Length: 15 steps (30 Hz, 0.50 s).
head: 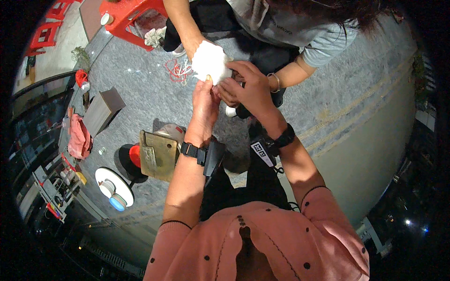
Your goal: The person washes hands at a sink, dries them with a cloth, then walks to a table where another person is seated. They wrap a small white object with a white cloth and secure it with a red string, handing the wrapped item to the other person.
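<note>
A white fluffy bundle (212, 63), so brightly lit that its detail is lost, is held out between me and a person sitting opposite. My left hand (205, 100) grips its near edge, thumb on top. At the right edge, the fingers of my right hand (251, 86) close on its rim, partly covering the other person's fingers (230, 99). That person's other hand (200, 47) reaches the bundle's far side, its fingers hidden behind the white material. Red and white strings (180, 71) lie loosely tangled, seen just left of the bundle.
A red plastic stool (121, 24) bears a white cup (107, 19). To my left are a brass-coloured board (160, 158), a round white table (124, 189) with several stacked items, a grey box (102, 110) and a pink bag (79, 137). The person's knees are close in front.
</note>
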Tool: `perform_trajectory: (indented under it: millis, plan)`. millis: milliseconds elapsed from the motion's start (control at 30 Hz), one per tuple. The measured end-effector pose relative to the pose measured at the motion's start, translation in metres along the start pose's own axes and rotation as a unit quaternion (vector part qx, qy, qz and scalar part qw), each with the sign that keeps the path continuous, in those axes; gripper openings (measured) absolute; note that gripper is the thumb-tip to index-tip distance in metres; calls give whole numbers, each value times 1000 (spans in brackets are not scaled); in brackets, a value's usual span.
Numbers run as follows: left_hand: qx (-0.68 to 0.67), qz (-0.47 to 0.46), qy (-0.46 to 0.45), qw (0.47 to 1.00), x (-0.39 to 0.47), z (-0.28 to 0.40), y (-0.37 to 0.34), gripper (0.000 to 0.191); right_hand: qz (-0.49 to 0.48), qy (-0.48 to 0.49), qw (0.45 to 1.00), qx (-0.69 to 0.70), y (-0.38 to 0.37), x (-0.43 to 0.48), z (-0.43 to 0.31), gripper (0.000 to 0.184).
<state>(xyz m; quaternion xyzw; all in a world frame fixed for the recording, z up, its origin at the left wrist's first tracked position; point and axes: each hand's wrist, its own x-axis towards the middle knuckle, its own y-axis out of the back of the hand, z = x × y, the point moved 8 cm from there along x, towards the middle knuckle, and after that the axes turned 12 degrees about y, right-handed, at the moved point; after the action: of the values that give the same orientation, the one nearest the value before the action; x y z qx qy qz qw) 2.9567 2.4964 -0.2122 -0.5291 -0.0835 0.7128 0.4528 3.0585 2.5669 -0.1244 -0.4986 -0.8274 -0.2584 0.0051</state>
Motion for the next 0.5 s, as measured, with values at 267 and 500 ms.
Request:
perform_trajectory:
  millis: [267,500]
  plan:
    - [19,48,32,998,0,-4,12,33,61,-68,995,-26,6,-12,5,26]
    - [47,39,27,998,-1,-1,18,34,19,-100,994,-34,2,-25,20,16]
